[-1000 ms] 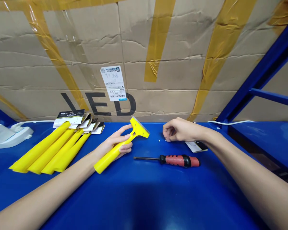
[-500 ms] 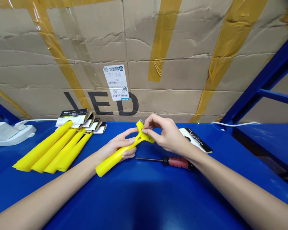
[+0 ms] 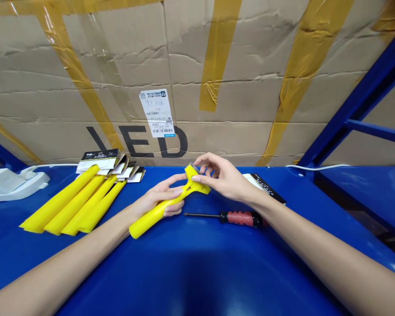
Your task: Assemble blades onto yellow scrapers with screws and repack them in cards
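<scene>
A yellow scraper (image 3: 151, 218) with a forked, Y-shaped head is held tilted over the blue surface, its handle pointing down to the left. My left hand (image 3: 163, 195) is wrapped round the neck of the handle just below the head. At the head, my right hand (image 3: 219, 177) has its thumb on the yellow face and its index finger by the far edge, where a clear strip shows. Below the hands lies a screwdriver (image 3: 240, 218) with a red and black handle, its shaft pointing left.
Several yellow tools (image 3: 75, 199) with cardboard header cards lie side by side on the left. A white power strip (image 3: 29, 188) stands beyond them. Behind my right wrist is a black and white card (image 3: 270, 191). A large taped carton (image 3: 184, 79) rises behind; a blue frame post (image 3: 349, 109) slants at right.
My right hand's fingers have shifted from a pinch on the head's face to its far edge, thumb still against it. The view has shifted slightly; my left hand keeps its grip.
</scene>
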Action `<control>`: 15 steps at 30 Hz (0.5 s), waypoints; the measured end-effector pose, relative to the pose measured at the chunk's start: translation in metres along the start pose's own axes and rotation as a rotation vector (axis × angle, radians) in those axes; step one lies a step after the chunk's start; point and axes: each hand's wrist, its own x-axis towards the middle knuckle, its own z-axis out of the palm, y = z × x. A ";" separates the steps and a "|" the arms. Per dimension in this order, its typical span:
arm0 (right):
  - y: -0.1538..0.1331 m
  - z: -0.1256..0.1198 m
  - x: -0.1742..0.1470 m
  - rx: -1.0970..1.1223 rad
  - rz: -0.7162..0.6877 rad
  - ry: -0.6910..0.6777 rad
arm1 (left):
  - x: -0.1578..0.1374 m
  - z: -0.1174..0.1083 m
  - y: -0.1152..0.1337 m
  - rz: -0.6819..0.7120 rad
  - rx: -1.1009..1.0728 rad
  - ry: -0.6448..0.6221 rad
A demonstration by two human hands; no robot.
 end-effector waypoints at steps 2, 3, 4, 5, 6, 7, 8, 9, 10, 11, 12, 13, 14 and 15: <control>-0.001 0.001 0.000 0.002 -0.003 -0.013 | 0.000 0.001 0.001 0.013 0.003 0.003; -0.001 0.002 0.001 0.001 -0.005 -0.013 | 0.000 0.002 0.001 0.015 0.006 0.004; -0.002 0.003 0.001 0.001 -0.007 -0.015 | 0.000 0.003 0.001 0.015 0.007 0.004; -0.002 0.003 0.001 0.009 -0.006 -0.023 | 0.000 0.003 0.001 0.016 0.007 0.007; -0.002 0.004 0.001 0.028 -0.003 -0.033 | 0.000 0.004 0.001 0.019 0.005 0.008; -0.002 0.004 0.001 0.057 0.003 -0.046 | 0.000 0.005 0.001 0.021 0.001 0.009; -0.002 0.004 0.001 0.086 0.010 -0.055 | 0.000 0.006 0.001 0.021 -0.002 0.008; -0.002 0.003 0.001 0.103 0.015 -0.059 | 0.000 0.006 0.001 0.019 -0.001 0.005; -0.002 0.003 0.001 0.098 0.014 -0.057 | 0.000 0.007 0.001 0.013 0.004 0.001; -0.002 0.003 0.000 0.074 0.006 -0.052 | 0.000 0.007 0.001 0.006 0.010 -0.003; -0.002 0.003 0.000 0.039 -0.006 -0.046 | 0.000 0.006 0.001 0.003 0.014 -0.007; -0.002 0.002 0.000 0.006 -0.019 -0.042 | 0.000 0.006 0.000 0.003 0.015 -0.007; -0.001 0.002 -0.001 -0.016 -0.027 -0.042 | 0.000 0.005 0.000 0.004 0.013 -0.003; -0.001 0.002 -0.001 -0.022 -0.029 -0.043 | 0.000 0.004 -0.001 0.005 0.011 0.005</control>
